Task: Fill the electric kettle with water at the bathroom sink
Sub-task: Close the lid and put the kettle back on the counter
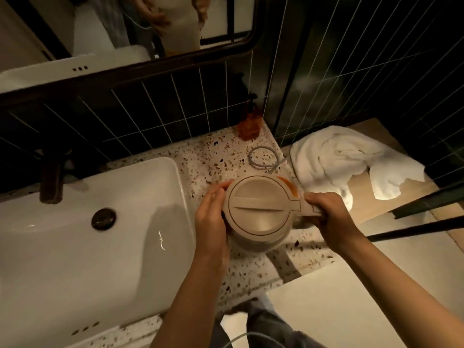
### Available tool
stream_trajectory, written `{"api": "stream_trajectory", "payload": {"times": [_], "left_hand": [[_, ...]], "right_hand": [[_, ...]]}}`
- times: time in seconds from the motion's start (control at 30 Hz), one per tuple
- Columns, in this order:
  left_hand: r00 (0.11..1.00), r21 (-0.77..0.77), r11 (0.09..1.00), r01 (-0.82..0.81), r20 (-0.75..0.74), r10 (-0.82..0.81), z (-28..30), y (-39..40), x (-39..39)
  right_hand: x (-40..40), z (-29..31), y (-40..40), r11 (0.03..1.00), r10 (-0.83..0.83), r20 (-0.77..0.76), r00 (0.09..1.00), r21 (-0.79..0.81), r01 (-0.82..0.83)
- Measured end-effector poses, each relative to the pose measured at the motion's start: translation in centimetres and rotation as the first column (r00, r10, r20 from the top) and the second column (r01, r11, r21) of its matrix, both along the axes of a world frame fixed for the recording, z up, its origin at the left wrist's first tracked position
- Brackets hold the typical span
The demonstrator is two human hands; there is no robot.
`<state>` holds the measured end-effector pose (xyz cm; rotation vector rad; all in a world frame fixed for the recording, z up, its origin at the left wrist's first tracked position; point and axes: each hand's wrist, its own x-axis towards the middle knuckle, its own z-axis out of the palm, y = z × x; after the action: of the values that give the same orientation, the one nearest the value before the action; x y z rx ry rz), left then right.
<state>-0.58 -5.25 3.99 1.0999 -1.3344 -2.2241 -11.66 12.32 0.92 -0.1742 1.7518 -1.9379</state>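
A beige electric kettle [261, 209] with its lid closed is over the speckled counter [218, 156], just right of the white sink basin [100, 234]. My right hand [326, 212] is wrapped around the kettle's handle on its right side. My left hand [211, 217] presses flat against the kettle's left wall. A dark faucet [51, 179] stands at the basin's back left, with no water seen running. The dark drain plug [103, 219] sits in the basin floor.
An amber pump bottle [248, 121] stands in the counter's back corner by the dark tiles. A looped white cable [263, 156] lies behind the kettle. A crumpled white towel [344, 162] rests on a wooden ledge to the right. A mirror [125, 33] hangs above.
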Motion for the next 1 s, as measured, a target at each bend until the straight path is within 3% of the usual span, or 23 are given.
{"api": "stream_trajectory", "payload": {"times": [0.27, 0.6, 1.0], "left_hand": [[0.996, 0.03, 0.996, -0.079, 0.049, 0.077, -2.7, 4.0, -5.4], [0.979, 0.003, 0.996, -0.094, 0.181, 0.092, -5.4, 5.3, -11.0], [0.977, -0.049, 0.997, -0.06, 0.2, 0.068, -8.2, 4.8, -13.4]], "right_hand": [[-4.6, -2.3, 3.8, 1.0, 0.012, 0.044, 0.999, -0.025, -0.011], [-8.5, -5.3, 4.6, 0.993, -0.118, 0.142, 0.983, 0.022, 0.116], [-10.4, -8.3, 3.9, 0.984, -0.17, 0.089, 0.981, 0.067, 0.165]]}}
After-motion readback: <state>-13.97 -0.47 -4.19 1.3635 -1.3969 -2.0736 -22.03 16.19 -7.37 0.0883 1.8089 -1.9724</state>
